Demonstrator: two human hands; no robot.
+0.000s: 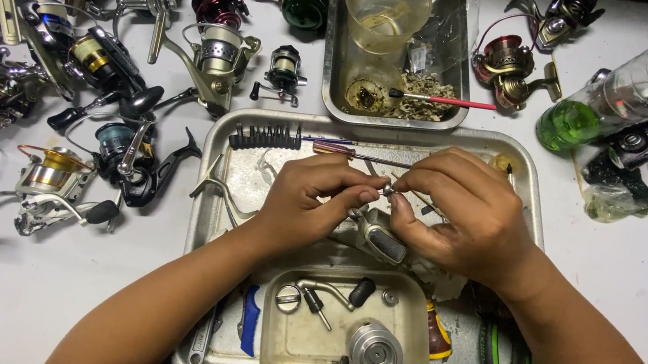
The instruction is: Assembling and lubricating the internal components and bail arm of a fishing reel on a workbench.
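— Hands first: what are they doing?

— Your left hand [315, 197] and right hand [454, 209] are meeting over the metal tray [223, 130], both pinching a small metal part [387, 187] between fingertips, so each is grasping it. A grey reel body [383, 242] is lying on the tray just under them.

— And the surface you are working on?

— You are working at a white table [33, 289]. Fishing reels [58, 182] are crowding its far left. A clear plastic tub [341, 340] is sitting near you, holding a silver spool [375, 352]. Far beyond the tray, a steel pan [334, 66] is holding cups and a red-handled brush [444, 100]. A green-tinted bottle [629, 88] is lying at the far right.
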